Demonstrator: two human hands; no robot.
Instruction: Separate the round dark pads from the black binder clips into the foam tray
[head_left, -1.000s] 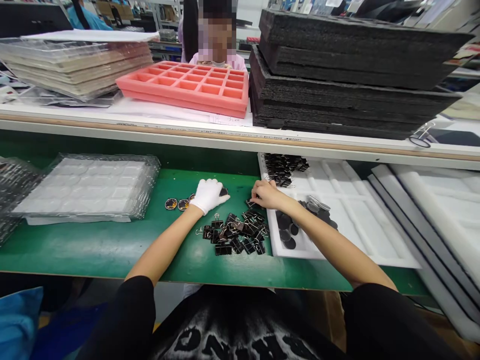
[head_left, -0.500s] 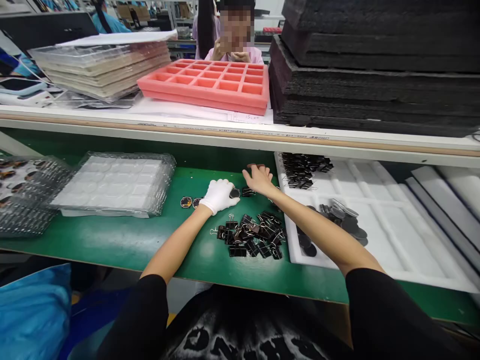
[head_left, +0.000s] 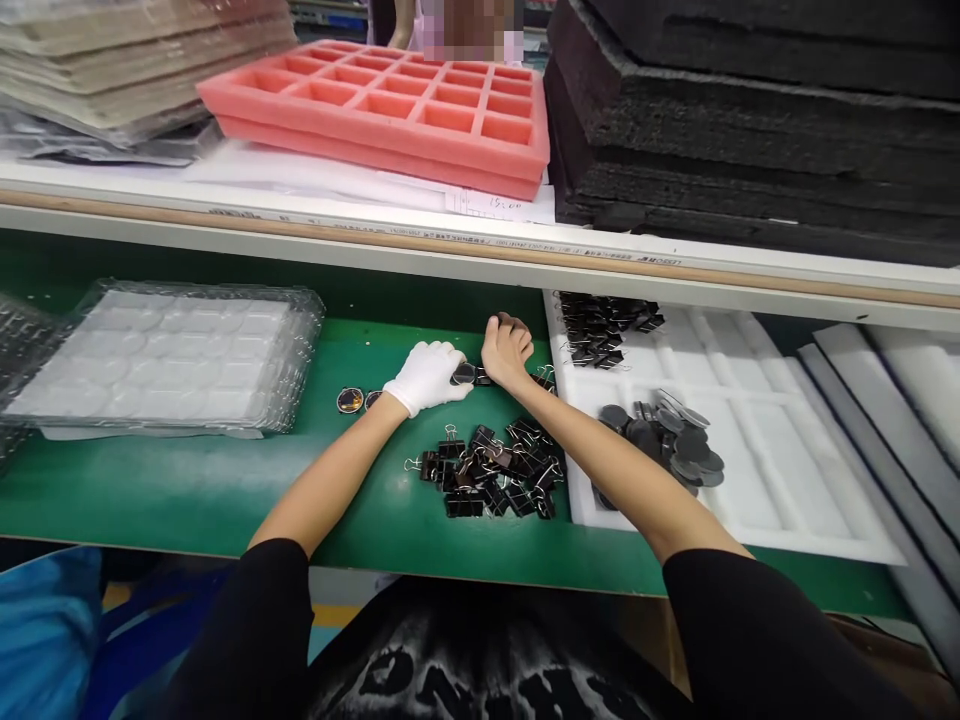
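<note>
My left hand (head_left: pixel 427 377), in a white glove, pinches a dark round disc (head_left: pixel 463 374) between thumb and fingers. Just right of it a black binder clip (head_left: pixel 483 376) lies by the disc. My bare right hand (head_left: pixel 508 350) is beside that clip, fingers curled together around a dark round piece (head_left: pixel 513 320) at their tips. Left of the glove sit two round pieces, one of them a shiny disc (head_left: pixel 349 400). A heap of black binder clips (head_left: pixel 495 468) lies on the green table (head_left: pixel 352 500) in front of my hands.
At right, a white foam tray (head_left: pixel 772 440) holds more clips (head_left: pixel 600 325) and dark discs (head_left: pixel 675 440). Clear plastic trays (head_left: pixel 165 355) are stacked at left. Above runs a shelf (head_left: pixel 360 232) with a red foam tray (head_left: pixel 390 130) and black foam (head_left: pixel 750 150). A person sits behind.
The view has tipped down and come closer. My right hand's fingers have drawn in from spread to curled. The left hand still keeps the disc.
</note>
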